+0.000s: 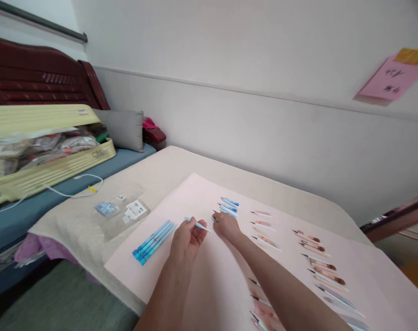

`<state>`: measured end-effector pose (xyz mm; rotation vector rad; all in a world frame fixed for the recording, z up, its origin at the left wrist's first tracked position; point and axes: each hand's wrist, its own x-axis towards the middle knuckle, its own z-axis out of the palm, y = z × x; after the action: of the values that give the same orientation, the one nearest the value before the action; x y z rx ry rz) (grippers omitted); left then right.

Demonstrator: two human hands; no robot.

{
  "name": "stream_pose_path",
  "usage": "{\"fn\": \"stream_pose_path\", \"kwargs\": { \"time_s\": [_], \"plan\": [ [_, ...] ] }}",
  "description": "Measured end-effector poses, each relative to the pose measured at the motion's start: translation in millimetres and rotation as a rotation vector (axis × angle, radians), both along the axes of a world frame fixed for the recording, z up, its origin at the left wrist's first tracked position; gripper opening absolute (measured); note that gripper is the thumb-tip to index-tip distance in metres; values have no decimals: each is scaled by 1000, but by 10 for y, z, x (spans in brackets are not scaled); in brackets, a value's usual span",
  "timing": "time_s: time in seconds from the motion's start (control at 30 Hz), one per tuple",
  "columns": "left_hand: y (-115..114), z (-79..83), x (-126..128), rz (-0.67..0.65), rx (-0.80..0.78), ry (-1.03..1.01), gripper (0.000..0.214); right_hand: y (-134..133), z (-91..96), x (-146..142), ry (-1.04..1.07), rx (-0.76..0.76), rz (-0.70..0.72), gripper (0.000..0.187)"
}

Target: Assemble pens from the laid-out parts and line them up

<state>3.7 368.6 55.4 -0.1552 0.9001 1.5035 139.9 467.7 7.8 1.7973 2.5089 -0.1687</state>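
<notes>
Left hand (191, 233): centre of frame, slightly low; palm partly upturned, fingers curled. Right hand (227, 225): immediately right; back upward, fingers bent. Both forearms (267, 266) bare.

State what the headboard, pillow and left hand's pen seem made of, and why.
Headboard: probably wood, glossy; dark red panels catch highlights.
Pillow: probably fabric, matte; soft bulge, no shine.
Pen: likely smooth plastic; plain pale blue and white, too small for certainty.

head | above, behind left hand (192, 232), right hand (227, 225) | forward-down | hands near, wall (236, 50) farther
</notes>
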Motion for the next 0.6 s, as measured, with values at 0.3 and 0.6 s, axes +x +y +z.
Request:
{"fn": "stream_pose_path", "kwargs": {
  "time_s": [0.3, 0.6],
  "plan": [
    [5, 11, -8, 0, 3, -1, 8, 26, -15, -47, 49, -1, -6, 33],
    [3, 9, -10, -12, 24, 5, 8, 107, -53, -66, 157, -44, -10, 40]
  ]
}}
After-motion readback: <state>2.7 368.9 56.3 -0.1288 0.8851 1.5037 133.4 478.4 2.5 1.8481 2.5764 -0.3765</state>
